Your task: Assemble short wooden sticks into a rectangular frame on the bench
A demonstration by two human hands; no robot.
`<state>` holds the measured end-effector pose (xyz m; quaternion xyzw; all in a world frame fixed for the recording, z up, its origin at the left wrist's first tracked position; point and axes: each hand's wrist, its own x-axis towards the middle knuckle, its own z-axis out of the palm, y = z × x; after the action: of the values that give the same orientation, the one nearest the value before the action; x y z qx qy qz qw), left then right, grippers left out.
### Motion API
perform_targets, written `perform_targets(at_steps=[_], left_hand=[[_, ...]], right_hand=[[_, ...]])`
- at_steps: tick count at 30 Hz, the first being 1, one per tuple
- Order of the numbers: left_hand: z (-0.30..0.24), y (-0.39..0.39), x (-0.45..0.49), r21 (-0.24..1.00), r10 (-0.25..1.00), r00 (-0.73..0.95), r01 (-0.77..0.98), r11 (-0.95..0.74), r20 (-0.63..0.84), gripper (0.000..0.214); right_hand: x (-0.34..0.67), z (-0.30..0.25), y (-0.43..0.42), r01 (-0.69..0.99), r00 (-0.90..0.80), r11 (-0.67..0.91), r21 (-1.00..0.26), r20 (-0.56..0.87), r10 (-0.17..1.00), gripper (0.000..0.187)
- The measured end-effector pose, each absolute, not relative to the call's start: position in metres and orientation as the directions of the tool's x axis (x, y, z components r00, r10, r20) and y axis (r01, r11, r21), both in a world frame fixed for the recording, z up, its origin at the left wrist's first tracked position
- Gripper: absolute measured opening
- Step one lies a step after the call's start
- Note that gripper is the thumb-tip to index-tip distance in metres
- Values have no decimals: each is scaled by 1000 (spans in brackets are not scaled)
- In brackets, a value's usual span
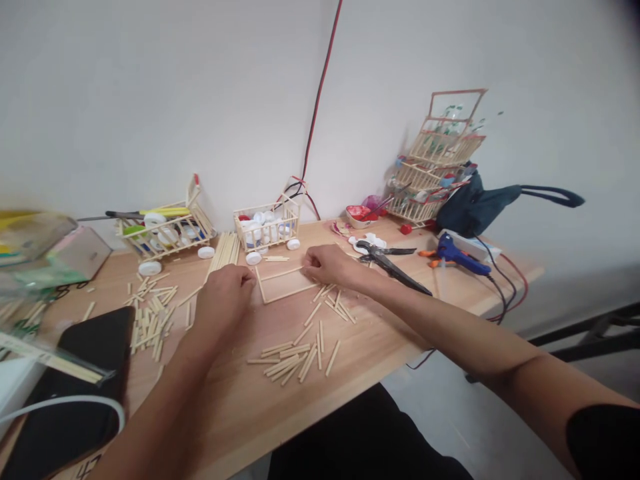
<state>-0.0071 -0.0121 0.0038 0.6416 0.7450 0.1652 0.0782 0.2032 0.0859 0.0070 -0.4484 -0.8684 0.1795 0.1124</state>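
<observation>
A small rectangular frame of thin wooden sticks [290, 294] lies on the table in front of me. My right hand [327, 265] is closed at its right end, with the fingers pinched there and hiding that end. Beside the left short side is my left hand [224, 293], fingers curled together; whether a small thing is between them is hidden. Short cut sticks [287, 363] lie loose on the near side of the frame. Another pile of short sticks [150, 323] spreads to the left of my left hand.
Behind stand two stick carts [167, 250] [267, 233] with white wheels, beside long sticks [226, 250]. Black pliers [387, 262], a blue glue gun [460, 257] with cables and a tiered stick rack [425, 177] are right. A black phone-like slab [95, 360] lies left.
</observation>
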Motion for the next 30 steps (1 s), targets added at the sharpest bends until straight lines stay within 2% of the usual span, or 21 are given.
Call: perform_targets(at_steps=[4, 9, 12, 15, 22, 26, 30], left_hand=[[4, -12, -7, 335, 982, -165, 934, 125, 96, 27], [4, -12, -7, 340, 981, -165, 932, 122, 98, 27], [4, -12, -7, 323, 980, -173, 937, 134, 97, 27], [4, -12, -7, 319, 980, -174, 938, 133, 101, 29], [3, -11, -7, 308, 978, -178, 941, 138, 107, 30], [0, -10, -9, 317, 976, -182, 939, 135, 121, 28], [-1, -10, -9, 316, 977, -173, 940, 125, 129, 28]], right_hand=[[206, 8, 89, 737, -597, 576, -355, 58, 800, 12], [217, 14, 89, 677, -653, 624, -390, 72, 754, 16], [222, 17, 90, 510, -808, 792, -335, 128, 575, 23], [224, 19, 93, 376, -904, 891, -256, 112, 414, 25], [229, 18, 98, 388, -905, 890, -237, 86, 417, 20], [234, 14, 98, 386, -899, 887, -254, 110, 423, 25], [234, 14, 100, 339, -927, 907, -251, 73, 367, 32]])
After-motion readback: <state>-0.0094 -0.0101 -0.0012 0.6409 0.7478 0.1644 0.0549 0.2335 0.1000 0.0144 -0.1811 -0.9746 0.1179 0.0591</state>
